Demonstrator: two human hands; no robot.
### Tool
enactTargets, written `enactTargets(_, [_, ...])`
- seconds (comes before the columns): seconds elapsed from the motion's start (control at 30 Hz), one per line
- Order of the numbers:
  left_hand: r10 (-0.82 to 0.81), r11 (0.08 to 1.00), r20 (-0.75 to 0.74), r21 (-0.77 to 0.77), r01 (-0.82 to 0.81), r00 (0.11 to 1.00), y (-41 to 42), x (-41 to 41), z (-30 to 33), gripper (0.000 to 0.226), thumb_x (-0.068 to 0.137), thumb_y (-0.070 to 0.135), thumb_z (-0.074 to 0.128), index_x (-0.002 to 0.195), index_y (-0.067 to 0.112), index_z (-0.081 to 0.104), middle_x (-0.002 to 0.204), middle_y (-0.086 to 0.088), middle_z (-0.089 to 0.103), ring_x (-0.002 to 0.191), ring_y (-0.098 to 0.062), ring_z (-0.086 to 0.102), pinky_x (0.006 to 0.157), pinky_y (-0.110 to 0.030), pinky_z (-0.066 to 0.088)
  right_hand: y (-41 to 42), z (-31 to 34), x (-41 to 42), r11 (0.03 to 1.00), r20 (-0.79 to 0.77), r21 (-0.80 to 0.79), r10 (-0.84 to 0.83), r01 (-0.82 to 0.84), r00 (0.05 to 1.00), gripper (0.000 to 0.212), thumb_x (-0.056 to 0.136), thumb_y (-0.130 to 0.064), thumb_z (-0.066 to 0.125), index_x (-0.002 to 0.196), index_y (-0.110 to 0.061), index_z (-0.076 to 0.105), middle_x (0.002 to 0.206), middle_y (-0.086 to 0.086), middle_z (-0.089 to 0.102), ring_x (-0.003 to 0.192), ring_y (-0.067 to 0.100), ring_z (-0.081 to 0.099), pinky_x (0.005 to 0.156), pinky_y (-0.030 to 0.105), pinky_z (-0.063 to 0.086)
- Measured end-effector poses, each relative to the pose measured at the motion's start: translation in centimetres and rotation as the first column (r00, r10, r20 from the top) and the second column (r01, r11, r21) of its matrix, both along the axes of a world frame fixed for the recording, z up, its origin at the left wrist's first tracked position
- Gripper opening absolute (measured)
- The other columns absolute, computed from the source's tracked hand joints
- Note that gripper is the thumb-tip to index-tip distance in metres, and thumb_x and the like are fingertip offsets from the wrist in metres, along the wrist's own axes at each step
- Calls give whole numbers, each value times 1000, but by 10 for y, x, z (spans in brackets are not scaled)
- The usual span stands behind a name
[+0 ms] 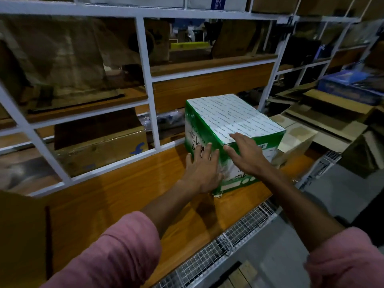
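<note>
A green and white cardboard box [230, 119], wrapped in printed tape, stands on a wooden shelf board [124, 194]. My left hand [202, 167] lies flat against the box's near left face with its fingers straight and spread. My right hand [247, 153] rests on the near top corner of the box, fingers straight and pointing left over the edge. Both arms reach forward out of pink sleeves.
A white metal rack frame [152, 104] rises behind the board, with brown cartons [99, 142] in its bays. A smaller pale box [295, 142] sits right of the green one. Flattened cardboard [324, 115] lies at the right. Wire mesh [218, 248] edges the shelf front.
</note>
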State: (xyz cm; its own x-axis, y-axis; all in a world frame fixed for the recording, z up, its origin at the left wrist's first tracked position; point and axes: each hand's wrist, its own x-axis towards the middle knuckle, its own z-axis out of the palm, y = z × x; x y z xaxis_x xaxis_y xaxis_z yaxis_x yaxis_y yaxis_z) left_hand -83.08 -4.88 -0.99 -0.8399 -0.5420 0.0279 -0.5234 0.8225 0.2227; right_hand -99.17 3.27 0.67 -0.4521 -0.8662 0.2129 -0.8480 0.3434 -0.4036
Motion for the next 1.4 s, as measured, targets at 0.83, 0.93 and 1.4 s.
enactTargets(0.83, [192,959,-10,-213,-190,981,-29,-147,-12,68,101,65,18,150,21,36,162,-9,33,152,-29,24,122,-60,18,-59,-11,-216,978,-75,197,-59,73,995,67,95,-72,38,152,-36,41,165,-1,27,138,47,31,107,60,30])
enactTargets(0.93, [244,936,-34,-255,-244,969,-34,-131,-11,64,101,64,18,139,21,46,144,-8,49,139,-28,42,115,-60,30,-50,-10,-191,979,-91,200,-26,44,996,66,96,-71,37,152,-36,42,163,-1,30,133,47,33,105,56,34])
enactTargets(1.4, [277,961,-18,20,-277,961,-41,7,-1,53,109,45,19,157,26,30,170,2,18,157,-25,10,122,-63,6,-37,-5,56,979,-90,62,201,-196,976,30,105,-35,44,108,-13,64,101,-1,34,73,23,54,74,39,52])
